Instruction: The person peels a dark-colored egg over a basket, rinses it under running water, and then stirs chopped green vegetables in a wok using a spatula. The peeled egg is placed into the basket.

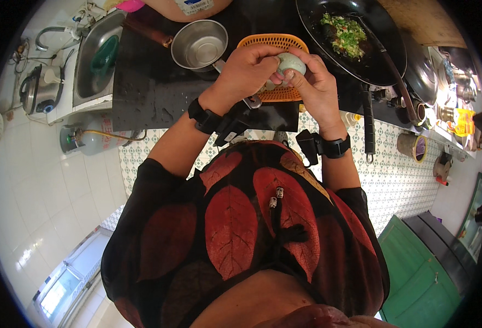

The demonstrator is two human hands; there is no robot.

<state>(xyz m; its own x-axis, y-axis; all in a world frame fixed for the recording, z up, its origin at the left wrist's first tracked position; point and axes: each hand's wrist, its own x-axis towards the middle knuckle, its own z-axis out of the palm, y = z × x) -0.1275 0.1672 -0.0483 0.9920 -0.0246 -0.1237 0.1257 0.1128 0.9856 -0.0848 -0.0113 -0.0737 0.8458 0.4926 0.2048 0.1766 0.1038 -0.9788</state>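
Note:
Both my hands meet over an orange perforated plastic basket (pixel 272 39). A pale greenish egg (pixel 291 64) is between them, its shell apparently cracked. My right hand (pixel 318 84) holds the egg from its right side, with the thumb on its lower edge. The fingertips of my left hand (pixel 249 69) pinch at the egg's left side. Pale pieces lie in the basket beneath; my hands partly hide them. Left of the basket stands a metal saucepan (pixel 200 44), whose handle passes under my left wrist.
A black wok (pixel 306 24) with chopped green food (pixel 344 35) and a long utensil stands at the right, its handle (pixel 368 123) past the counter edge. A steel sink (pixel 81 74) holding a green bowl (pixel 105 54) is at the left. A large container (pixel 163 8) stands behind the saucepan.

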